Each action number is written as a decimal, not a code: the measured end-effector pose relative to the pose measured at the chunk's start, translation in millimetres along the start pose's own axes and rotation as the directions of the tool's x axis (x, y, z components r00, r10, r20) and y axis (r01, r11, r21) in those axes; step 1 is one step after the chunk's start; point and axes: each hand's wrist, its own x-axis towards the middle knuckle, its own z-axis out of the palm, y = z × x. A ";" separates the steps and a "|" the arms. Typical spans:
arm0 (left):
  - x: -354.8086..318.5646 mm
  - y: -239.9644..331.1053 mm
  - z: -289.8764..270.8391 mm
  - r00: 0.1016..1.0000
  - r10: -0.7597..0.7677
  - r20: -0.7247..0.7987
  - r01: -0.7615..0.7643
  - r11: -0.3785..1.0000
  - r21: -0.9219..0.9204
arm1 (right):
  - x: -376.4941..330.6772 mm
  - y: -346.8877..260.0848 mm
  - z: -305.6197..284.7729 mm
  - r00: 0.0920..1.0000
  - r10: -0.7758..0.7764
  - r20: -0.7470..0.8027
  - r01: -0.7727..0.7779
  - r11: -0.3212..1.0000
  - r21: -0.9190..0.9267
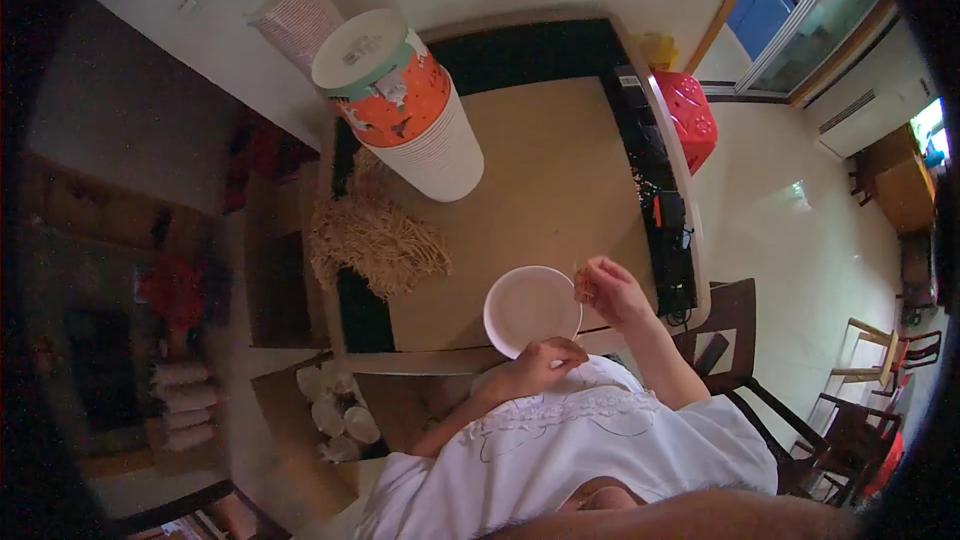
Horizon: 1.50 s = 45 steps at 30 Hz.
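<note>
right hand (612,290), fingers curled narrow, is beside the white bowl (530,308) at the desk's (520,48) near edge; left hand (538,368) curls by its rim. whether either grips anything, i cannot tell. orange print bands the tub stack (400,105).

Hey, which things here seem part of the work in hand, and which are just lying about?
Likely in use:
- white bowl, by the left hand and right hand
- tan cords
- tall container stack

Likely just about:
- red stool
- dark chair
</note>
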 end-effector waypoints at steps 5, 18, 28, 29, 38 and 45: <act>4.7 0.7 5.1 0.984 -0.009 0.177 0.010 1.000 -0.001 | 29.8 -13.5 26.5 0.995 -0.054 0.085 0.048 0.996 0.072; 9.9 -6.0 6.9 0.970 0.008 0.243 -0.038 0.992 0.120 | 49.6 -16.8 63.7 0.977 -0.090 0.195 0.120 0.981 -0.151; -17.7 -66.7 -87.3 0.664 -0.210 -0.717 0.231 0.970 -0.070 | 50.4 87.0 21.3 0.965 -0.064 0.256 0.230 0.680 -0.697; -16.3 -71.3 -92.6 0.661 -0.162 -0.732 0.232 0.973 -0.006 | 52.3 88.8 21.7 0.968 -0.072 0.239 0.228 0.644 -0.731; -8.5 -79.2 -96.2 0.808 -0.282 -0.518 0.301 0.952 -0.049 | 76.0 108.2 3.6 0.980 -0.043 0.194 0.180 0.605 -0.776; -8.5 -79.1 -94.5 0.802 -0.356 -0.479 0.331 0.933 -0.139 | 76.3 102.6 7.8 0.978 -0.023 0.209 0.178 0.612 -0.770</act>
